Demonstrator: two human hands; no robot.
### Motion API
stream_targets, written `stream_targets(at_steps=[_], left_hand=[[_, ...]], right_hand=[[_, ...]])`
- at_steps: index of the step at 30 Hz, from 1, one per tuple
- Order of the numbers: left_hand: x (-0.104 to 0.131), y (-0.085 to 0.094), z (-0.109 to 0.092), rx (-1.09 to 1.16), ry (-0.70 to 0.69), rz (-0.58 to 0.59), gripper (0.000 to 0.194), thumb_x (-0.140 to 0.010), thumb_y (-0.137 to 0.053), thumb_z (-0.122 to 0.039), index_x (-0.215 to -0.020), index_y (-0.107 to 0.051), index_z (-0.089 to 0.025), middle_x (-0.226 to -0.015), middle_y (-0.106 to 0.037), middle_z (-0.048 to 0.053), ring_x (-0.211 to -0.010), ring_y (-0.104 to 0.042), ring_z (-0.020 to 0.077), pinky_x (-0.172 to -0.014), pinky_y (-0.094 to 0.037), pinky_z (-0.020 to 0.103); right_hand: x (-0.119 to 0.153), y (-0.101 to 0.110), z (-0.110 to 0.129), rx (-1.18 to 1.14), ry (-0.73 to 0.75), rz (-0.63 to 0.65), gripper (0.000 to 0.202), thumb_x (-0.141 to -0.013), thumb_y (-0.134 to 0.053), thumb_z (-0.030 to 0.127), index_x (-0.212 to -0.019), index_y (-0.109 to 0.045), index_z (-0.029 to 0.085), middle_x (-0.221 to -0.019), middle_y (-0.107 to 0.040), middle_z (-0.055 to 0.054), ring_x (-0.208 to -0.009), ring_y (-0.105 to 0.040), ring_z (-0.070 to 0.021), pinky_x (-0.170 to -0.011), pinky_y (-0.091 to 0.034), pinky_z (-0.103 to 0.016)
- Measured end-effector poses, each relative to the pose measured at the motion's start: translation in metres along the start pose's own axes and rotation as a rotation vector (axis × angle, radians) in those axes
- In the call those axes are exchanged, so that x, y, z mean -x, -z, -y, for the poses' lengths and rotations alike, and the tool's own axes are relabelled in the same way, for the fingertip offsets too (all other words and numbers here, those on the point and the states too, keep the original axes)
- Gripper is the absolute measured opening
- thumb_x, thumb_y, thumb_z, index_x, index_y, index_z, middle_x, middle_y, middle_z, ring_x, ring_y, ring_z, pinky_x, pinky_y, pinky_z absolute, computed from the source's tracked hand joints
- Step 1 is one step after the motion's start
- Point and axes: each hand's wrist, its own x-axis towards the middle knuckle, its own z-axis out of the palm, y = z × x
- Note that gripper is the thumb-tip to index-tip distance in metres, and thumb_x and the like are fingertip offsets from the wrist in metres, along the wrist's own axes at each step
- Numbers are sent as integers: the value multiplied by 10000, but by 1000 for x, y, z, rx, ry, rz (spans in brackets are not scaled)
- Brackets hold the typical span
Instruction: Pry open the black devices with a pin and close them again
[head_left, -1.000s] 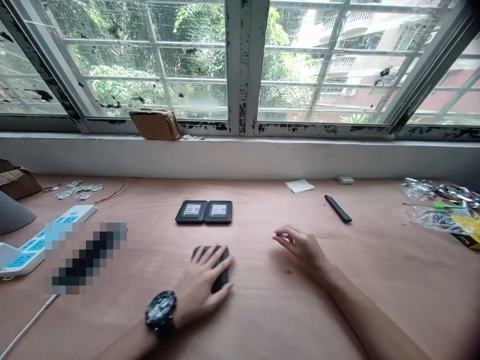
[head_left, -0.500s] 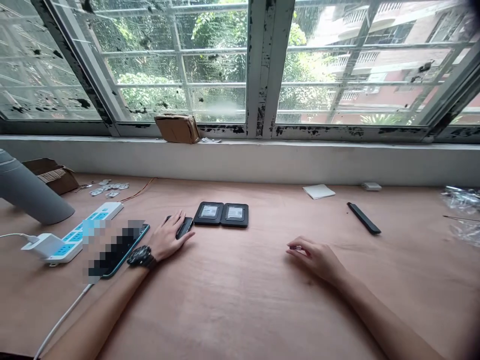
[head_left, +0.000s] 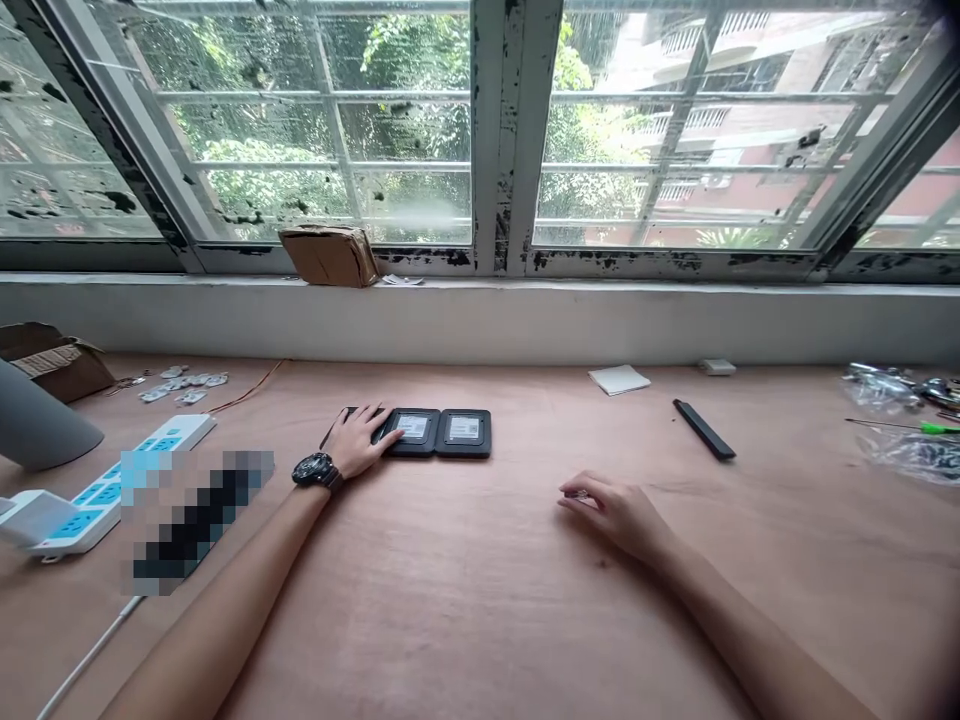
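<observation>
My left hand [head_left: 361, 440], with a black watch [head_left: 315, 470] at its wrist, lies flat with fingers spread over a dark flat piece that it mostly hides. Its fingertips reach the edge of the left one of two black square drives with white labels. That left drive [head_left: 414, 432] lies side by side with the right drive [head_left: 464, 434], labels up. Farther right, my right hand [head_left: 619, 512] rests on the table, thumb and fingers pinched around something small and shiny, too small to name.
A white power strip [head_left: 131, 480] and a blurred-out phone-like slab lie at left, beside a grey cylinder [head_left: 41, 420]. White paper [head_left: 619, 379], a black bar [head_left: 703, 430] and a small white block [head_left: 717, 367] sit at right. Plastic bags [head_left: 911, 455] lie far right.
My left hand has slid right and slightly forward, against the left drive, with the dark piece under it. My right hand keeps its pinch. The view has turned slightly right.
</observation>
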Motion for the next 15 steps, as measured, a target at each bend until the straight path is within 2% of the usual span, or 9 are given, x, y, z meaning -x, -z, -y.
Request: stream_targets(at_steps=[8, 15], left_hand=[[-2, -8, -62, 2, 9, -72, 662, -997, -373, -687, -1456, -551, -245, -1557, -476, 101, -1455, -387, 323, -1204, -232, 538], [-4, -11, -101, 21, 24, -89, 702, -988, -345, -728, -1453, -558, -247, -1555, -475, 119, -1442, -407, 345, -1201, -233, 562]], right_hand=[[0, 0, 8, 7, 29, 37, 169, -1007, -584, 382, -1028, -714, 276, -1022, -756, -26, -820, -713, -187, -703, -520, -283], [-3, 0, 13, 27, 24, 82, 169, -1006, -590, 383, -1023, -721, 277, -1012, -754, -20, -856, -719, -189, -710, -530, -280]])
